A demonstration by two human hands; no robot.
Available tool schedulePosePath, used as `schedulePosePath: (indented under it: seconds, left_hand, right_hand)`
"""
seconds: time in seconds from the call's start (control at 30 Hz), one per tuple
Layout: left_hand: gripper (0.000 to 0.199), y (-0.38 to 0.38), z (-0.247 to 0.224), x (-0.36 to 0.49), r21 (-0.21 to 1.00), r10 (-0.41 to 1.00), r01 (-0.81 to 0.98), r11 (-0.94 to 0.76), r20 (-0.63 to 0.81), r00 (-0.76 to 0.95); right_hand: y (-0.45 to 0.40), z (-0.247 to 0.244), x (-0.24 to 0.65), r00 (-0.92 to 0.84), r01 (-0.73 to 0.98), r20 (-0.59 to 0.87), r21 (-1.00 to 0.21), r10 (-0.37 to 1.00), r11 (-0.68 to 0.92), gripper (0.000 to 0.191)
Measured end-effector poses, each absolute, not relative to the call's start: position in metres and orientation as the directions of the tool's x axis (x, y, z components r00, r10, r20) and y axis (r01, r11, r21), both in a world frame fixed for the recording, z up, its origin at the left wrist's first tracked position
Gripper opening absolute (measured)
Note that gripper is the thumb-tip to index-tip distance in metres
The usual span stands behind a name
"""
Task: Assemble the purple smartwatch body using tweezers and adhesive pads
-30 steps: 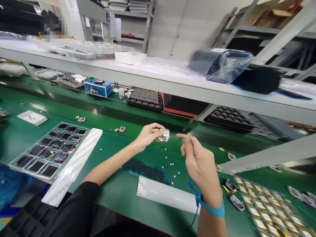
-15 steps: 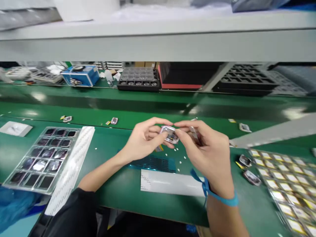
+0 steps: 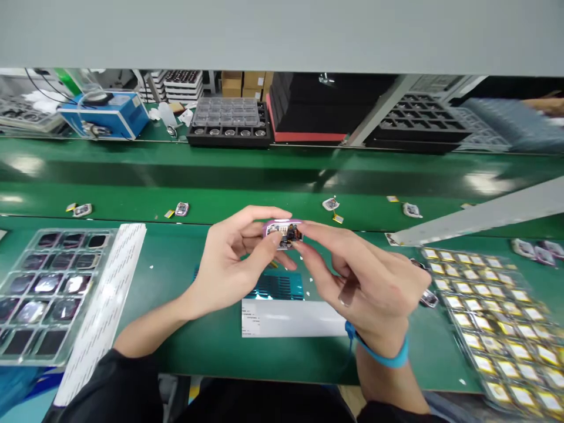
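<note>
A small purple-rimmed device casing (image 3: 286,234), its inner electronics showing, is gripped by my left hand (image 3: 240,258) between thumb and fingers. My right hand (image 3: 365,276) pinches the casing's right edge with thumb and index finger. Tucked in the curled fingers of that same hand is a small metallic piece (image 3: 348,292). A blue band (image 3: 396,356) circles the right wrist. Beneath the hands lie a blue slotted sheet (image 3: 279,285) and a white strip (image 3: 295,319) on the green table.
At left are a tray of dark screens (image 3: 57,282) and a long white strip (image 3: 106,299). A tray of yellow-edged pieces (image 3: 497,317) lies at right. Several casings rest on the green belt (image 3: 242,202). A slanted grey post (image 3: 484,214) stands at right.
The view has shifted, so the shelf and table items appear higher. The casing is tilted more upright, its inside facing me. My right hand has turned, its fingers lower on the casing's edge.
</note>
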State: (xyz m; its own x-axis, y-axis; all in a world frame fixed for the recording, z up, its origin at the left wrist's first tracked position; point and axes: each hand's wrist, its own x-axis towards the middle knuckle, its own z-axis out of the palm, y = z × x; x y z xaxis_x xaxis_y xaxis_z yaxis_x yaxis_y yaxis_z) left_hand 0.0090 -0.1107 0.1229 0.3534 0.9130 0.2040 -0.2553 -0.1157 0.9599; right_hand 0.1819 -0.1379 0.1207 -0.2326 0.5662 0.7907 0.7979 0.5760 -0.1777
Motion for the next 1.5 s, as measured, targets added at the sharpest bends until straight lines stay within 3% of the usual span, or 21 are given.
schedulePosePath:
  seconds: [0.17,0.5,0.67,0.77,1.07,1.27,1.4,1.5]
  left_hand:
    - [0.017,-0.111,0.122,0.008,0.968,0.923,-0.138,-0.211,0.244,0.296]
    - [0.014,-0.108,0.119,0.011,0.982,0.941,-0.097,-0.162,0.183,0.284]
    - [0.009,-0.102,0.116,0.013,0.99,0.951,-0.089,-0.113,0.134,0.279]
    - [0.008,-0.098,0.118,0.012,0.988,0.948,-0.128,-0.092,0.126,0.292]
    - [0.008,-0.101,0.122,0.007,0.988,0.935,-0.099,-0.119,0.145,0.324]
    - [0.011,-0.104,0.118,0.009,0.99,0.914,-0.046,-0.133,0.14,0.38]
    - [0.015,-0.103,0.116,0.01,0.972,0.894,0.054,-0.228,0.187,0.407]
    - [0.014,-0.099,0.113,0.011,0.985,0.876,0.022,-0.172,0.143,0.462]
  right_hand:
    - [-0.136,0.111,0.187,-0.334,0.81,0.772,-0.058,0.54,0.584,0.019]
    - [-0.133,0.106,0.196,-0.477,0.797,0.706,0.096,0.524,0.597,0.014]
    - [-0.129,0.112,0.203,-0.49,0.76,0.634,-0.024,0.598,0.649,0.014]
    - [-0.126,0.11,0.208,-0.504,0.685,0.629,-0.125,0.591,0.717,0.024]
    - [-0.124,0.102,0.216,-0.512,0.592,0.69,-0.148,0.511,0.792,0.034]
    - [-0.124,0.108,0.209,-0.356,0.76,0.737,-0.131,0.575,0.637,0.014]
    - [-0.122,0.111,0.199,-0.288,0.805,0.721,-0.175,0.63,0.567,0.014]
    - [-0.12,0.109,0.193,-0.276,0.815,0.733,-0.164,0.621,0.556,0.008]
